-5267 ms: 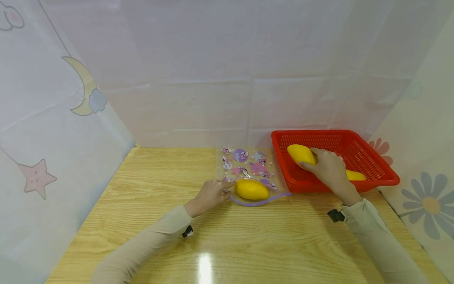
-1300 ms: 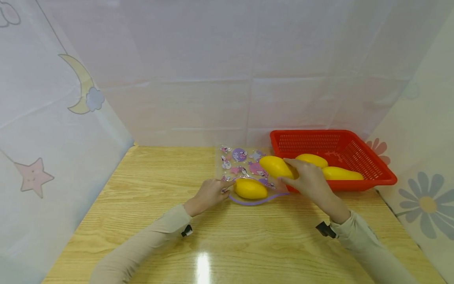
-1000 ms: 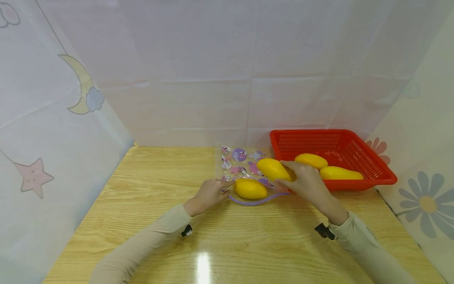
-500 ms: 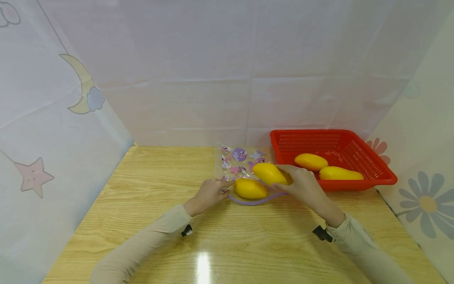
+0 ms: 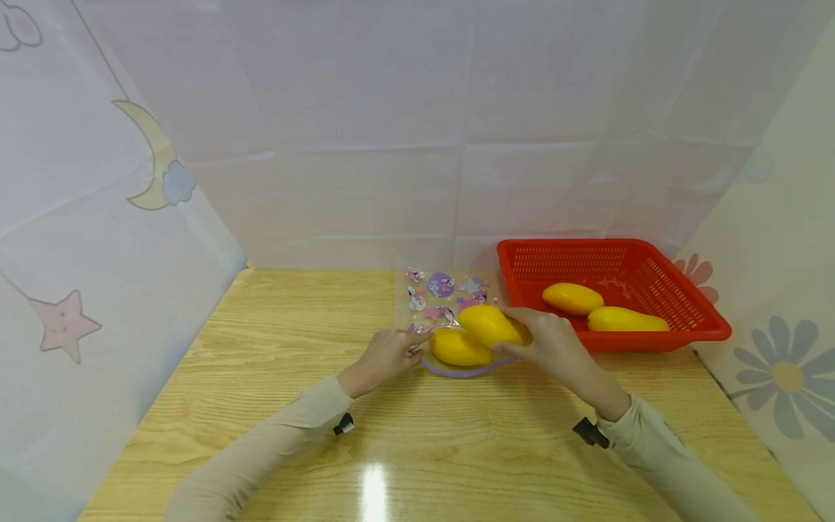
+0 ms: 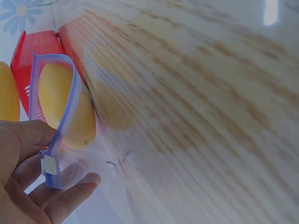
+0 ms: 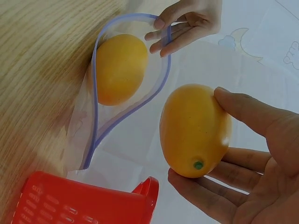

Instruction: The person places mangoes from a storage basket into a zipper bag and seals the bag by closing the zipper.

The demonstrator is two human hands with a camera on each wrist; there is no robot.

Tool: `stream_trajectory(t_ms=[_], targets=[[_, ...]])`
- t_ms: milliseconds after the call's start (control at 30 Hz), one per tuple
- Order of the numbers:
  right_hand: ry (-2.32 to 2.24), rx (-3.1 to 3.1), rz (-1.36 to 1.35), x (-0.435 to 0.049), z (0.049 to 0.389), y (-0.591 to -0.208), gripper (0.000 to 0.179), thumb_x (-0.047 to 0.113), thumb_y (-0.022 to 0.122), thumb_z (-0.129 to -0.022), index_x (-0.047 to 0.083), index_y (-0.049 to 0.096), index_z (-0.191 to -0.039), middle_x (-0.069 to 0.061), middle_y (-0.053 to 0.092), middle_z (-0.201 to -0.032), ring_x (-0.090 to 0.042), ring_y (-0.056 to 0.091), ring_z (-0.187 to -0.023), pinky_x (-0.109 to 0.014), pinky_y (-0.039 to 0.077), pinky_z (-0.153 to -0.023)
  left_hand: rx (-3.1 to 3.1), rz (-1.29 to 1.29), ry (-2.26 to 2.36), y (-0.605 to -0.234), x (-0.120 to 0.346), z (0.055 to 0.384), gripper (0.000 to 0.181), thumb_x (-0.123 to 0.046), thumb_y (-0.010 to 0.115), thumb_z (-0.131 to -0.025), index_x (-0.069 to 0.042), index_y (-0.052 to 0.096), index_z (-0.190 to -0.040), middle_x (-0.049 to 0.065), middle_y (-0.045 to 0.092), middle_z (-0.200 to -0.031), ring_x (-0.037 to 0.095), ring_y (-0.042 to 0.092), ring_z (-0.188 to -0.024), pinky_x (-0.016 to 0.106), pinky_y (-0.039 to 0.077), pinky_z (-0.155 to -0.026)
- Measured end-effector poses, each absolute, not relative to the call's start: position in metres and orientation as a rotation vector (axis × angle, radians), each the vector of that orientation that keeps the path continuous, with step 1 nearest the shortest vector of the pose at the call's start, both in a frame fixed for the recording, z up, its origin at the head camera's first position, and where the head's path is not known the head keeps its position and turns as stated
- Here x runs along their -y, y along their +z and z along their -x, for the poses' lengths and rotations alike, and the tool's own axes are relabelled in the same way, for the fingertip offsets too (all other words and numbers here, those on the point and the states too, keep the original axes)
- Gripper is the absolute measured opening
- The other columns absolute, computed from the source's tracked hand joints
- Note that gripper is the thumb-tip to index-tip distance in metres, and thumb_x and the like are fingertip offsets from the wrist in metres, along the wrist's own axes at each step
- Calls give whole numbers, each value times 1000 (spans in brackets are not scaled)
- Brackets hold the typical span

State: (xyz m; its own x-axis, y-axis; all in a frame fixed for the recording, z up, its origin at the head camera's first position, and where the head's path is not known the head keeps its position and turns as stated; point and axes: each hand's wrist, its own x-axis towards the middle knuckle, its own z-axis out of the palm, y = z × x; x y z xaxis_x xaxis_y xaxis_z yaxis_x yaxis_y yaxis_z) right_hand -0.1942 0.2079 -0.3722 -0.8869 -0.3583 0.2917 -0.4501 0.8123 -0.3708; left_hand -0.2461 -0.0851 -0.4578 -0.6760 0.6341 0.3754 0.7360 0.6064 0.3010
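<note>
A clear zip bag (image 5: 440, 284) with pink and purple cartoon prints lies flat, its purple-edged mouth spread wide. Inside, near that mouth, rests one yellow mango (image 5: 459, 349). My left hand (image 5: 385, 359) pinches the bag's left edge, close to the white slider (image 6: 48, 164) seen in the left wrist view. Between the thumb and fingers of my right hand (image 5: 561, 348) is a second mango (image 5: 485, 324), held just above the mouth's right side. In the right wrist view this held mango (image 7: 195, 130) shows a green stem spot and is outside the bag.
To the right stands a red plastic basket (image 5: 691, 335) with slotted walls, close beside the bag. Two more mangoes, one farther back (image 5: 572, 297) and one nearer the front (image 5: 626, 319), lie in it. The wooden table (image 5: 443, 449) meets cloth-covered walls behind and at both sides.
My right hand has carried its mango from the basket leftward and down to the bag's mouth, overlapping the mango inside in the head view. My left hand stays at the bag's edge.
</note>
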Motion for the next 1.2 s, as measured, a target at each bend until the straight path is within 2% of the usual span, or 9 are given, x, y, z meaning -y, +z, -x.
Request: stream_trajectory(t_ms=[300, 600, 800, 1000, 1200], targets=[[661, 2803, -658, -205, 194, -373, 66, 29, 87, -77, -2, 62, -130, -15, 69, -115, -20, 57, -80, -37, 52, -72, 2630, 1128, -661, -455, 84, 246, 38, -6, 74, -86, -6, 70, -124, -9, 42, -52, 1, 22, -41, 15, 21, -38], [681, 2798, -695, -202, 194, -375, 66, 25, 87, -76, -3, 62, -130, -18, 67, -119, -20, 57, -81, -42, 54, -78, 2600, 1132, -642, -455, 85, 247, 39, -6, 75, -85, -7, 70, -123, -11, 36, -50, -2, 16, -41, 15, 19, -38], [672, 2789, -738, -199, 192, -377, 62, 25, 86, -77, -4, 64, -127, -19, 68, -118, -22, 62, -86, -47, 55, -81, 2599, 1129, -655, -457, 86, 246, 39, -7, 76, -85, -7, 70, -124, -10, 38, -50, -2, 17, -41, 15, 19, -38], [658, 2819, -752, -196, 192, -379, 61, 27, 86, -77, -3, 65, -125, -17, 69, -115, -19, 60, -82, -44, 55, -79, 2604, 1128, -666, -457, 85, 246, 39, -6, 76, -85, -6, 70, -124, -9, 42, -51, -1, 19, -41, 14, 20, -38], [650, 2830, -765, -193, 191, -382, 60, 29, 86, -77, -2, 66, -124, -16, 69, -115, -23, 63, -87, -46, 54, -81, 2619, 1124, -644, -458, 85, 247, 38, -6, 74, -86, -7, 70, -124, -9, 42, -52, 0, 21, -42, 15, 20, -39]])
